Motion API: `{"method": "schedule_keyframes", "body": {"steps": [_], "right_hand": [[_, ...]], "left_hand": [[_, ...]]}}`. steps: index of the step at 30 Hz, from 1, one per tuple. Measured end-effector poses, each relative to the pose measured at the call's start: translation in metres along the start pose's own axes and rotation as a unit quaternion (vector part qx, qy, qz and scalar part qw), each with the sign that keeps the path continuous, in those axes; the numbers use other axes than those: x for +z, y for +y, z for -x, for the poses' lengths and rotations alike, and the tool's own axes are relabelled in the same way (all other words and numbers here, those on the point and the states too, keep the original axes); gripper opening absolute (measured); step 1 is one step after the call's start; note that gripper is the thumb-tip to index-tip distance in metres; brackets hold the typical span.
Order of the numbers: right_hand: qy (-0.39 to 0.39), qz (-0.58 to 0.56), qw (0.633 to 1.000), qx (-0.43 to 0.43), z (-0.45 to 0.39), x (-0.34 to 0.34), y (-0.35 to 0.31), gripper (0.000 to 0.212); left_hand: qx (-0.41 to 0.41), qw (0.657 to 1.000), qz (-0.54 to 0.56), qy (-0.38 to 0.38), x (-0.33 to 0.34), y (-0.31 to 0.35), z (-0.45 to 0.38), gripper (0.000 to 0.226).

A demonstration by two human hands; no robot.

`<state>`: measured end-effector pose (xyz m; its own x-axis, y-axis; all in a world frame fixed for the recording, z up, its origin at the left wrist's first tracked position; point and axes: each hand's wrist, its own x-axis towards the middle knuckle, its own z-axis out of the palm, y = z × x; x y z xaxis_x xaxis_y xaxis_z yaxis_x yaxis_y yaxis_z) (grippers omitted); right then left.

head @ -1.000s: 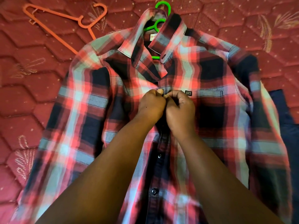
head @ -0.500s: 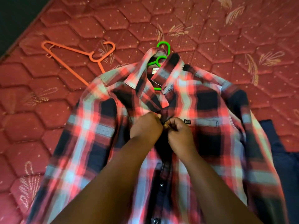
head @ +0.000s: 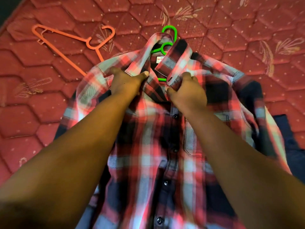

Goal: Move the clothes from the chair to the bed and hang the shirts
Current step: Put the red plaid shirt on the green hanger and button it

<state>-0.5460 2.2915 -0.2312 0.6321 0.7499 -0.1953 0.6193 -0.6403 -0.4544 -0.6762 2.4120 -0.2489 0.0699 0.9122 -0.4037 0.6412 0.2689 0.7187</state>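
The shirt [head: 165,146] lies flat on the bed [head: 49,113], front up, reaching toward the near edge, with the green hanger [head: 166,47] already inside it; the hook pokes out past the collar toward the far edge. Several buttons down the front look done up, though blur makes the lower ones hard to judge.

The left hand [head: 125,83] rests on the left collar wing with its fingers [head: 143,74] partly curled and pinching the cloth near the neck. The right hand [head: 188,93] is curled closed on the right collar tip and the placket just below it.

The step in hand seems to be straightening or closing the neck. The risk is that a tug on the collar drags the shirt along the hanger, so one shoulder slips off and the shirt hangs crooked once lifted. A hard pull could also pop the top button open.

An orange hanger [head: 74,43] lies free near the far left corner, its arm tucked under the shirt's shoulder. A dark garment [head: 295,156] sits at the right edge, partly under the sleeve.
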Motion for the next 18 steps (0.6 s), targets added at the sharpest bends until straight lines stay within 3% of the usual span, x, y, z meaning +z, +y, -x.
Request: {"method": "schedule_keyframes", "body": {"steps": [1,2,6,9,12,14,15,17,18], "right_hand": [[-0.003,0.028,1.0,0.004,-0.006,-0.001,0.0,0.064],[-0.003,0.053,0.999,0.005,-0.012,-0.003,-0.001,0.067],[-0.015,0.128,0.991,-0.014,-0.031,-0.008,-0.005,0.06],[-0.026,0.141,0.988,-0.065,-0.036,-0.008,-0.005,0.037],[-0.004,-0.035,0.999,-0.012,-0.047,-0.016,0.004,0.027],[0.04,-0.252,0.962,0.095,-0.062,-0.024,0.01,0.031],[0.064,-0.36,0.917,0.158,-0.07,-0.03,0.012,0.03],[0.098,-0.473,0.847,0.223,-0.084,-0.037,0.022,0.029],[0.101,-0.461,0.855,0.214,-0.086,-0.038,0.027,0.029]], "left_hand": [[0.014,1.0,-0.028,-0.001,-0.001,0.003,-0.001,0.089],[0.045,0.997,-0.063,-0.004,-0.001,0.006,-0.003,0.086],[0.152,0.967,-0.202,-0.005,-0.003,0.03,-0.009,0.045],[0.131,0.982,-0.138,-0.015,0.001,0.042,-0.01,0.035],[0.04,0.992,0.112,-0.049,0.01,0.057,-0.025,0.033],[-0.011,0.966,0.249,-0.066,0.016,0.073,-0.034,0.023],[-0.014,0.957,0.28,-0.072,0.019,0.081,-0.036,0.02],[0.036,0.968,0.237,-0.07,0.021,0.09,-0.041,0.006],[0.09,0.982,0.151,-0.076,0.02,0.089,-0.043,0.017]]}}
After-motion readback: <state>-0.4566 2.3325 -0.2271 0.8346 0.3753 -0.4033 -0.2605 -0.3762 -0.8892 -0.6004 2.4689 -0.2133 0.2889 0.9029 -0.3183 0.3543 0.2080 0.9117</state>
